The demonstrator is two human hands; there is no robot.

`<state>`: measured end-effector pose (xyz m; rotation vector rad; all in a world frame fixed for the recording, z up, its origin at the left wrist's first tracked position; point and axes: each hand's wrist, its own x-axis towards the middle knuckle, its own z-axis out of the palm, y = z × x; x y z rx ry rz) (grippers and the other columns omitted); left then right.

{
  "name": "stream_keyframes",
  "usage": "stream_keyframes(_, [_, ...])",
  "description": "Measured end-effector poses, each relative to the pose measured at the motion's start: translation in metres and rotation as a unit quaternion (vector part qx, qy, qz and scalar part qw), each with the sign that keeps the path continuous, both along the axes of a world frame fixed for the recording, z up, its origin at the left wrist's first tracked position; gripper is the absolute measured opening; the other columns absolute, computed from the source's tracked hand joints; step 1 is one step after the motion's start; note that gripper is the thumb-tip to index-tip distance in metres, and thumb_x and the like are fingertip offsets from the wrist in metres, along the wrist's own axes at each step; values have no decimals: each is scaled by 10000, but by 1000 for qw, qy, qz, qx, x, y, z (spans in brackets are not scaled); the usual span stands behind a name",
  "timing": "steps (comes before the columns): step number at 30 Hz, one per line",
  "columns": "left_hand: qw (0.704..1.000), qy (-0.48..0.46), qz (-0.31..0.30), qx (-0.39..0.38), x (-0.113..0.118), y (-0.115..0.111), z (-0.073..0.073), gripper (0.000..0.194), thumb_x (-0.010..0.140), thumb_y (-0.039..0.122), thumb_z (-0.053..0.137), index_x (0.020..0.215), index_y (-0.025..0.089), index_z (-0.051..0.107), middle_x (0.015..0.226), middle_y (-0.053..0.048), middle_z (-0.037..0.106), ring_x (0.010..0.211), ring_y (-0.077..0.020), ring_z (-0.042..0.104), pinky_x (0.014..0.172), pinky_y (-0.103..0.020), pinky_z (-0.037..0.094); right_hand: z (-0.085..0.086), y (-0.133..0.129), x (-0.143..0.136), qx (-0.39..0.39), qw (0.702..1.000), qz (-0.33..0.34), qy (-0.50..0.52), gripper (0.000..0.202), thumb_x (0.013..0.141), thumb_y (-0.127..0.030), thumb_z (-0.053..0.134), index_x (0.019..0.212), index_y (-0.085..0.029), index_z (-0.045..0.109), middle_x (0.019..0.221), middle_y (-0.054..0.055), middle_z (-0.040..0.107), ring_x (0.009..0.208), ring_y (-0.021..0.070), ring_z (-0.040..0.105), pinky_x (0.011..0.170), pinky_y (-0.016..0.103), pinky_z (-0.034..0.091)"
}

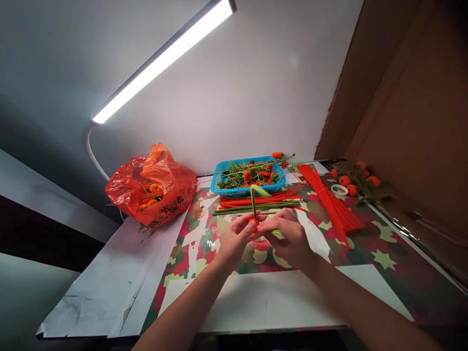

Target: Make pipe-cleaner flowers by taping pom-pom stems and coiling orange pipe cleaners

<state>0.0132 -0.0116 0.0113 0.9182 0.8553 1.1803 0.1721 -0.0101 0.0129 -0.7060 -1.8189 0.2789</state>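
In front of me a small orange pipe-cleaner flower (pixel 253 223) is pinched between the fingertips of my left hand (pixel 236 239). A green pipe-cleaner stem (pixel 253 202) rises from it and bends over to the right at the top, where it blurs. My right hand (pixel 288 236) closes its fingertips on the flower's right side, and a light green bit pokes out beneath these fingers. Just beyond the hands lie loose green pipe cleaners (pixel 234 211) and red-orange pipe cleaners (pixel 239 201). Fingers partly hide the flower.
Behind these stands a blue basket (pixel 215 185) with orange flowers on green stems. At left is a red plastic bag (pixel 179 183) holding flowers. A red-orange pipe-cleaner bundle (pixel 331 207), a tape roll (pixel 340 190) and more flowers (pixel 351 189) lie right. A lamp (pixel 164 61) hangs overhead.
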Motion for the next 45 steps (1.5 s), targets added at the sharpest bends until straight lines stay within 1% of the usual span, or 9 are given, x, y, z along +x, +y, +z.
stream_keyframes(8, [991, 50, -105, 72, -4, 2, -6, 286, 816, 400, 640, 894, 135, 711, 728, -33, 635, 659, -110, 556, 640, -235, 447, -1, 4, -5, -37, 998, -8, 41, 94, 819, -163, 645, 825, -257, 654, 720, -5, 685, 701, 179, 516, 621, 321, 438])
stream_keyframes(16, [991, -89, -91, -42, -3, 6, -5, 351, 708, 360, 757, 982, 151, 694, 800, -40, 636, 631, -68, 511, 591, -186, 416, -5, 8, 1, -140, 986, -10, 91, 104, 807, -298, 659, 897, -246, 645, 822, 20, 669, 774, 185, 564, 691, 320, 470])
stream_keyframes(22, [994, -35, -97, -28, -1, 4, -3, 394, 731, 471, 681, 884, 109, 657, 714, -54, 637, 559, -76, 474, 516, -190, 361, -8, 15, 0, -266, 958, 1, 105, 254, 832, -342, 595, 1060, -237, 631, 892, 23, 648, 747, 160, 569, 684, 304, 468])
stream_keyframes(25, [997, 11, -64, -40, 5, 2, -8, 423, 720, 538, 644, 783, 122, 605, 569, -6, 566, 479, -68, 416, 446, -179, 282, -7, 14, -7, -271, 960, 17, 76, 131, 789, -296, 639, 877, -219, 698, 817, 26, 663, 719, 162, 580, 645, 289, 475])
stream_keyframes(30, [995, 52, 83, -32, 11, 4, -17, 461, 717, 603, 588, 620, 168, 469, 440, 64, 399, 411, -57, 336, 408, -174, 207, -12, 2, -18, -283, 948, 30, 142, 68, 783, -257, 653, 777, -213, 705, 781, 35, 707, 730, 185, 647, 659, 306, 524])
stream_keyframes(34, [988, 82, 129, -5, 8, 7, -21, 476, 779, 591, 508, 555, 185, 402, 420, 69, 351, 400, -61, 292, 413, -196, 222, -19, -10, -24, -244, 962, 20, 118, 52, 786, -225, 654, 782, -227, 706, 773, 32, 721, 754, 205, 669, 700, 341, 543])
stream_keyframes(39, [976, 150, 156, 36, 9, 7, -21, 493, 789, 607, 490, 545, 187, 404, 486, 53, 371, 465, -83, 333, 458, -229, 283, -19, -17, -26, -111, 991, 43, 53, 144, 808, -129, 597, 833, -230, 698, 815, 27, 729, 764, 188, 681, 675, 307, 549])
stream_keyframes(42, [976, 177, 120, 41, 10, 7, -20, 525, 769, 638, 499, 528, 180, 408, 495, 45, 375, 495, -87, 337, 477, -234, 287, -13, -14, -20, -23, 997, 60, -31, 197, 869, -110, 515, 890, -222, 675, 824, 22, 727, 754, 158, 658, 673, 280, 526])
stream_keyframes(45, [989, 141, 47, -20, 7, 7, -19, 508, 752, 650, 514, 580, 179, 435, 489, 54, 364, 465, -78, 316, 441, -227, 238, -5, -9, -9, 100, 985, 38, -137, 190, 893, -132, 509, 939, -229, 666, 906, 21, 727, 830, 161, 603, 749, 296, 473])
